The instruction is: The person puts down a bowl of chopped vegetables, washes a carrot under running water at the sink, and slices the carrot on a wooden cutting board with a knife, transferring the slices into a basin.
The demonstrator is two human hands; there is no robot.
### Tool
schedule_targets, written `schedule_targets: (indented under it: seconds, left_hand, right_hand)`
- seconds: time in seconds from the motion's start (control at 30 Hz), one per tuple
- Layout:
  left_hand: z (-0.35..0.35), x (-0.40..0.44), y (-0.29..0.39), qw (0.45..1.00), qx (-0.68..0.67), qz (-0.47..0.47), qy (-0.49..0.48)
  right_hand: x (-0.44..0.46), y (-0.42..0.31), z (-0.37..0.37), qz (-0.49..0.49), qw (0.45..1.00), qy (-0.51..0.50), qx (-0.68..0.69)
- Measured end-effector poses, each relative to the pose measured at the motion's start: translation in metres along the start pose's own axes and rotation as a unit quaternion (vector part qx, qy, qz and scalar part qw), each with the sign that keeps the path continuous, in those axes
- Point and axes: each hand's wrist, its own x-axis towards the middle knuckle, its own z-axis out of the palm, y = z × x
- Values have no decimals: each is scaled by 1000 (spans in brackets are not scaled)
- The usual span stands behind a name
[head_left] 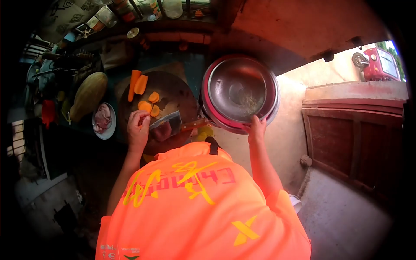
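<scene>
My left hand (138, 128) is over the round dark chopping board (184, 93), its fingers curled together beside several carrot slices (145, 106). Whatever the fingertips may hold is hidden. Behind the slices lie two longer carrot pieces (138, 83). A cleaver (173, 124) rests along the board's near edge, its wooden handle pointing right. To the right, my right hand (256, 128) grips the near rim of a shiny metal basin (223, 93). Small pale bits lie inside the basin, which sits within a pink-red one (206, 107).
Left of the board are a white bowl of raw meat (103, 121) and a large yellowish gourd (90, 93). Something red (48, 113) lies farther left. Jars (172, 8) line the back shelf. A wooden door panel (351, 138) stands at right, with a red vehicle (381, 65) outside.
</scene>
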Motion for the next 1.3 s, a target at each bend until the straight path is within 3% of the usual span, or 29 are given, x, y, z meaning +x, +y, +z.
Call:
schedule_targets:
  seconds: [0.23,0.4,0.47,0.53,0.6,0.67,0.73,0.8,0.83,0.87,0.9,1.1,1.3]
  left_hand:
    - [-8,-12,1,999,-14,-25,22]
    - [-6,-19,-4,998,-3,-42,37]
    - [-5,-21,-7,996,-32,-62,52]
    - [-8,-23,-10,993,-39,-87,75]
    - [-9,-26,-19,988,-10,-116,104]
    - [-11,-29,-34,989,67,-112,70]
    - [-11,-16,-20,986,139,-79,50]
    - [-5,-4,-18,974,226,-32,-17]
    - [-3,3,-15,968,248,-31,-27]
    - [0,10,-12,962,269,-29,-38]
    - [4,14,-14,962,269,-30,-36]
    - [17,33,-16,947,272,-128,-116]
    - [23,29,-33,953,256,-136,-93]
  right_hand:
    - [19,17,6,-47,998,-12,-49]
    - [7,-18,-9,108,985,-112,-75]
    - [5,-24,-14,82,978,-100,-164]
    - [-8,-46,-19,121,952,-129,-248]
    - [-15,-52,-20,65,918,-132,-368]
    - [-35,-60,-3,21,898,-147,-413]
    - [-63,-62,21,-168,855,-200,-447]
    - [-71,-42,46,-363,784,-291,-411]
    - [-85,-45,63,-356,747,-342,-445]
    - [-88,-41,76,-463,659,-365,-466]
    - [-87,-35,88,-506,611,-403,-456]
    - [-92,-5,122,-545,519,-408,-517]
    - [-87,0,132,-524,507,-436,-527]
